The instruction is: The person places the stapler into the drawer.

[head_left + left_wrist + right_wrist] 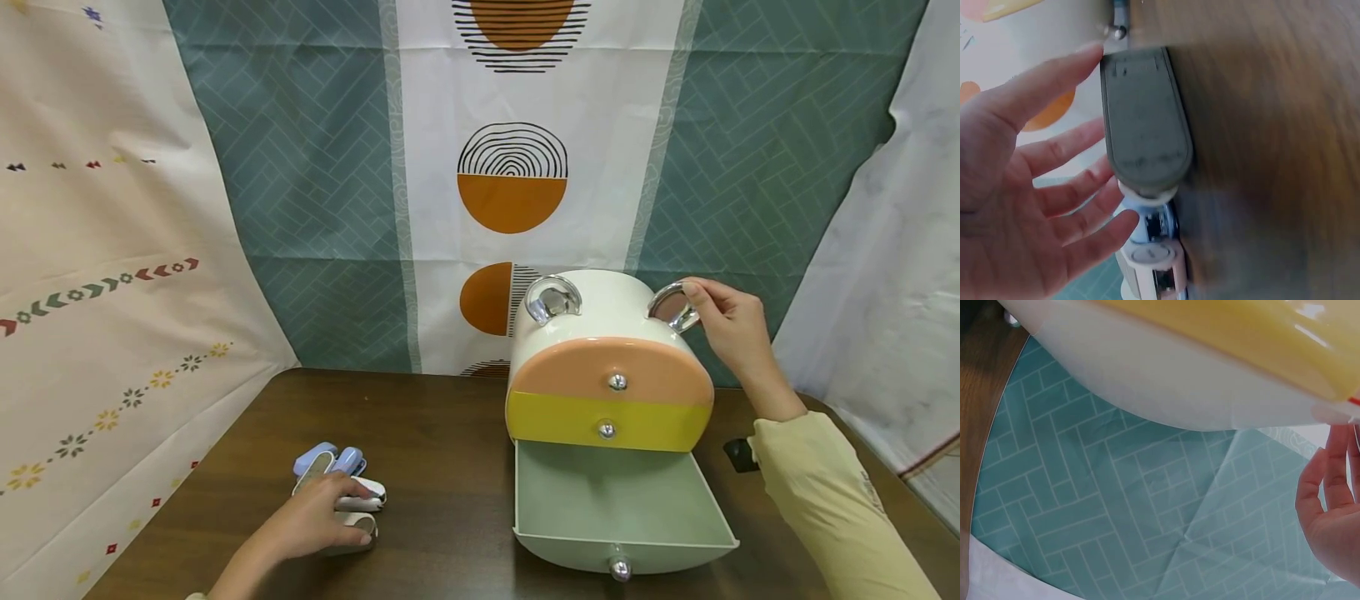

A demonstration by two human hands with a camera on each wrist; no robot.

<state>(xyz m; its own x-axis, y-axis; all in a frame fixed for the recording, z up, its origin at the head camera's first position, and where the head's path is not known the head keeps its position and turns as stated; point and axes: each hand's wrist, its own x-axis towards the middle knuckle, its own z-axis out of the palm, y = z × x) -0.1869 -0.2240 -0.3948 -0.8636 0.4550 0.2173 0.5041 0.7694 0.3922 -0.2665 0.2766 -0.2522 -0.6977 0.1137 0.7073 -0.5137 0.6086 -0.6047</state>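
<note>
My left hand (311,521) is over a small group of mini staplers on the left of the table. In the left wrist view its fingers are spread and fairly straight beside the nearest stapler (1144,119), whose grey base faces the camera. The thumb tip is at that stapler's upper corner. A white stapler (370,503) and a blue stapler (349,460) lie beyond. With thumb and fingers, my right hand (738,325) grips the right silver ring (666,300) on top of a rounded cream drawer box (600,304). In the right wrist view its fingertips are partly cut off.
The box's green bottom drawer (622,546) is pulled out towards me. Its yellow drawer (562,417) and orange drawer (562,371) are closed. A second silver ring (573,296) is at the top left. Patterned cloth (315,208) hangs behind the brown table (442,500).
</note>
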